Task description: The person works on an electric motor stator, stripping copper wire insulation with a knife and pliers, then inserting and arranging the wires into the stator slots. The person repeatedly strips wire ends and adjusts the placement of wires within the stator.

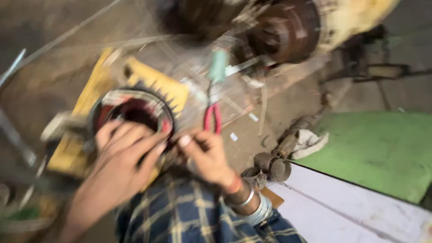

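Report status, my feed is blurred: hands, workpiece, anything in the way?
Left hand flat over yellow motor stator. Right hand pinching at its rim; contents unclear. Red-handled pliers lie just beyond.

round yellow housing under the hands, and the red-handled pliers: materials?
Yellow housing: looks like painted cast metal, finned edge, worn paint; dark reddish windings inside, possibly copper. Blur leaves it open. Pliers: red grips look plastic- or rubber-coated; the jaws are too blurred to tell.

Left hand [123, 157] spread flat, right hand [204, 155] pinching.
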Tool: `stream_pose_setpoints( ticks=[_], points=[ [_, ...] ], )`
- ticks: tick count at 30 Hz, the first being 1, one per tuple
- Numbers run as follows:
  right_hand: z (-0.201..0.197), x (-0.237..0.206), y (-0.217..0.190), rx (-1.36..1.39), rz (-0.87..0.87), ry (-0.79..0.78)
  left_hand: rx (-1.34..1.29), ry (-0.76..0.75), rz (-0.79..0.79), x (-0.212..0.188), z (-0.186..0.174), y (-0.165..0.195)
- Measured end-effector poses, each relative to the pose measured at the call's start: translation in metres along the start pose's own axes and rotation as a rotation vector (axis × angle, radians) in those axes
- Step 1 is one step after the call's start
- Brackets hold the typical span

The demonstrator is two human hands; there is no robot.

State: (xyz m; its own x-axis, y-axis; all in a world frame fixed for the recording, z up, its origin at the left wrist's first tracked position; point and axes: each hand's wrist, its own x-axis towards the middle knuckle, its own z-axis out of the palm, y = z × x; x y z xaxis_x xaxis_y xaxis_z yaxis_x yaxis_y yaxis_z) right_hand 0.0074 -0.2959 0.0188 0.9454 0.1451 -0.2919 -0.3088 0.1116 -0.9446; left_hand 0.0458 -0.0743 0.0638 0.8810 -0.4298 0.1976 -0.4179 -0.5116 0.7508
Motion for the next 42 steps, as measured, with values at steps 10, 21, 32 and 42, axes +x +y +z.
stream_pose_setpoints(
  ticks=[10, 21, 32, 42],
  points=[
    [-0.014, 0.0, 0.006, 0.16, -0.052, -0.046, -0.217, 0.096, -0.288, -0.003, -0.001, -0.001],
    [-0.035, 0.033, -0.004, 0.085, -0.081, 0.062, -0.137, 0.064, 0.118, -0.034, 0.003, 0.005],
    [-0.015, 0.011, 0.02, -0.034, -0.277, -0.006, -0.105, 0.317, 0.075, -0.024, 0.02, 0.006],
    [-0.044, 0.016, 0.033, 0.42, -0.125, 0.13, -0.294, 0.079, 0.086, -0.037, -0.005, 0.002]
  ],
)
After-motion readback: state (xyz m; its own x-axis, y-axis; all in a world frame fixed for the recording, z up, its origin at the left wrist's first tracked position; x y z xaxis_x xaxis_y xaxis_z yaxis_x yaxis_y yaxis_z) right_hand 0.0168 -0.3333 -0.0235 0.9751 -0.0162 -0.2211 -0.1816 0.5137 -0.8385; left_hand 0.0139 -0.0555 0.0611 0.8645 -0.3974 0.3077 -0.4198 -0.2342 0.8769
